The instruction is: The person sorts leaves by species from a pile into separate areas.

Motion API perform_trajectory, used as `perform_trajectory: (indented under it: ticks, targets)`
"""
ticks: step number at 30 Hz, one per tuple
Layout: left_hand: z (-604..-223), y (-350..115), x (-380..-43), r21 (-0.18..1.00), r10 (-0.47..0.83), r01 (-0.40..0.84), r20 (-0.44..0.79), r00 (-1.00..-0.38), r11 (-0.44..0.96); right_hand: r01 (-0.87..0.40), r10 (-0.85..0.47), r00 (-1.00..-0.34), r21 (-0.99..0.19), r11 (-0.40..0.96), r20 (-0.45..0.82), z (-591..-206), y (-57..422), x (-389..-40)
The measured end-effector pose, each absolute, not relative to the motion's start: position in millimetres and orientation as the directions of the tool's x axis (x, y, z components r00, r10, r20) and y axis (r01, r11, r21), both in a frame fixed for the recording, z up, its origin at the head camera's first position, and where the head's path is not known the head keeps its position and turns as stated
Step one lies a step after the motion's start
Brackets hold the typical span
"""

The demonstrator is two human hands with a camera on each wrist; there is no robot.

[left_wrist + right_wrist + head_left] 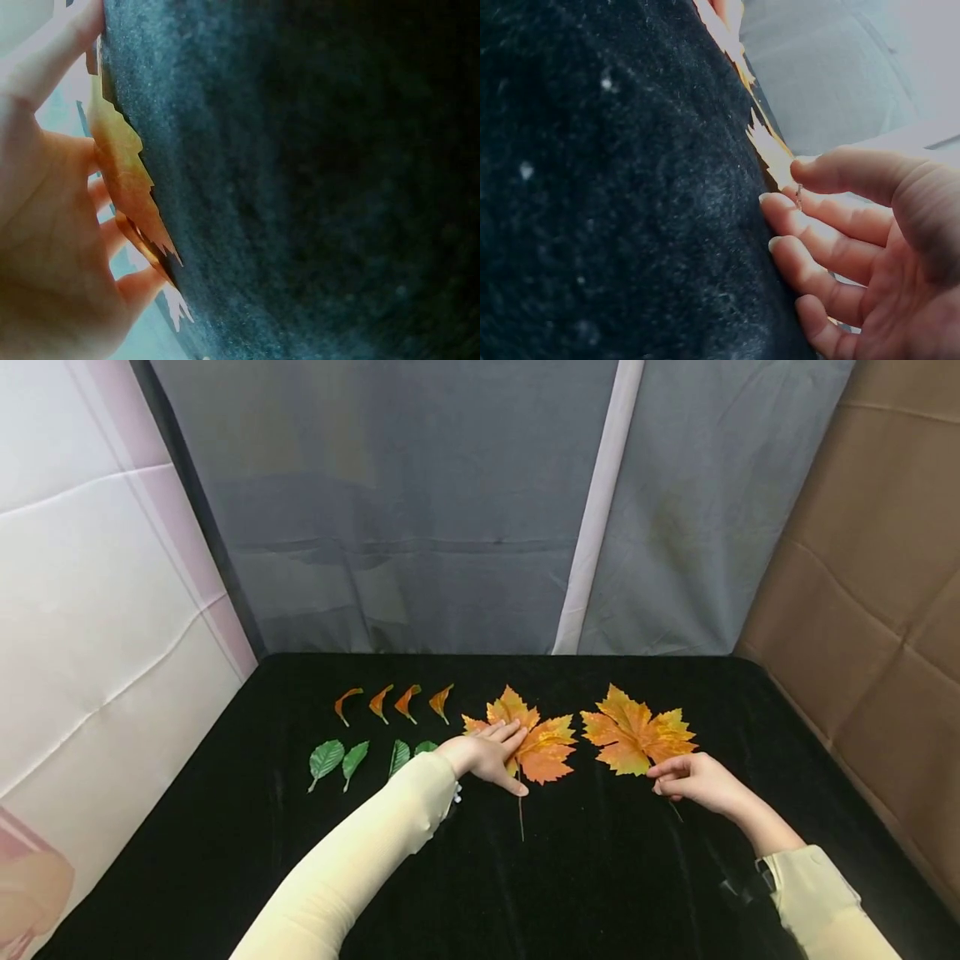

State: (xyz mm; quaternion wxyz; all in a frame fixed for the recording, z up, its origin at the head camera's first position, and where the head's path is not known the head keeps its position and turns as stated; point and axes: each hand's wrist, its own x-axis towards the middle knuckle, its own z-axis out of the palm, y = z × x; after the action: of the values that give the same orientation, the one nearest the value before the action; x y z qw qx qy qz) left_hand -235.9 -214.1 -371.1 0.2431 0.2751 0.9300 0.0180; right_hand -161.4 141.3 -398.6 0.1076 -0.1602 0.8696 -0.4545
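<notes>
An orange-yellow maple leaf (551, 747) lies on the black table cover, and my left hand (487, 756) rests spread over its left part. Its thin stem (521, 818) extends toward me below the thumb. In the left wrist view, straight fingers touch the maple leaf (124, 157). To the right lies a second maple leaf (637, 731) of similar size and colour. My right hand (697, 783) pinches its stem at the leaf's base; the right wrist view has the stem (799, 199) between thumb and fingers.
Several small curled orange-green leaves (406, 702) form a row at the back left of the black table cover (600, 885). In front of them are several green leaves (326, 760), some partly behind my left forearm. Grey curtain (412, 527) hangs behind the table.
</notes>
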Motion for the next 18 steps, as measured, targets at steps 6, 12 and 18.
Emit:
perform_trajectory:
  ticks: [6,12,18]
  targets:
    - [-362.9,-213.0,-234.5,0.169,0.53,0.513,-0.444,-0.723,0.842,-0.148,-0.32,-0.946,-0.805,0.575,-0.055,-398.7,142.2,-162.9]
    - [-365.0,-212.6,-236.4,0.177,0.519,0.497,-0.452,-0.726,0.85,-0.162,-0.361,-0.93,-0.805,0.571,-0.069,-397.6,139.8,-161.8]
    - [-369.7,-215.4,-237.6,0.171,0.514,0.495,-0.455,-0.728,0.852,-0.223,-0.404,-0.914,-0.77,0.598,-0.049,-397.4,133.5,-158.5]
